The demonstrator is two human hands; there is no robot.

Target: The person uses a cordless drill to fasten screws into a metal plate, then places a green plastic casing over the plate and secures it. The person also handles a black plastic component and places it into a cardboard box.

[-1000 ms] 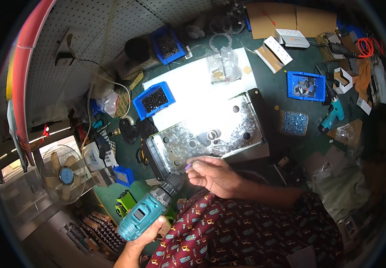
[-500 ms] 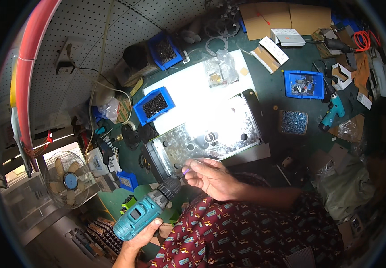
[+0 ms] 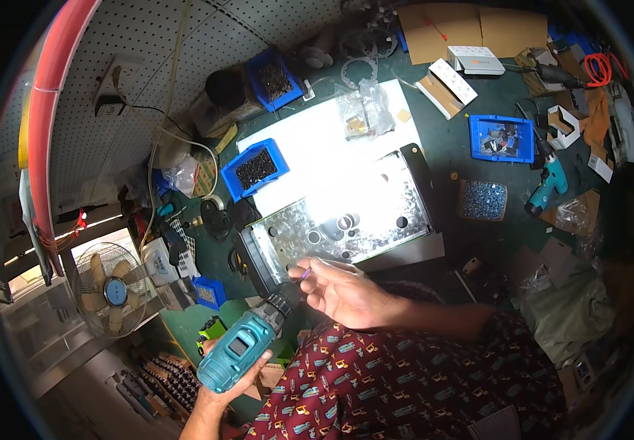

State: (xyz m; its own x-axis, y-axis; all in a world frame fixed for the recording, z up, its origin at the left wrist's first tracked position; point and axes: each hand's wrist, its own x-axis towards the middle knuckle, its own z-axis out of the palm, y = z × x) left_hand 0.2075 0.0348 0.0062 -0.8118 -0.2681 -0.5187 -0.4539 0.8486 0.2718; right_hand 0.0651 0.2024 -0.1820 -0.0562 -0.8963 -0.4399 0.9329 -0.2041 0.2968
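Teal drill (image 3: pixel 238 350) gripped by left hand (image 3: pixel 223 389); right hand (image 3: pixel 346 293) pinches a purple-tipped bit (image 3: pixel 306 273).

Teal cordless drill (image 3: pixel 238 350) with black chuck; dark red trousers (image 3: pixel 412 389) patterned with small figures; blue bins (image 3: pixel 255 169); silvery perforated metal panel (image 3: pixel 346 220); green table (image 3: pixel 471 169); purple-tipped bit (image 3: pixel 306 273)

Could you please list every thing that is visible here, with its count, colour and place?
metal plate: 1, shiny silver with round holes, bench centre
parts bins: 3, blue, left, top and right of the plate
cordless drill: 1, teal, in the left hand, lower left
second drill: 1, teal, lying on the bench, right
fan: 1, white with blue hub, far left
cardboard: several brown pieces, top
left hand: gripping the drill
right hand: pinching a small purple-tipped piece
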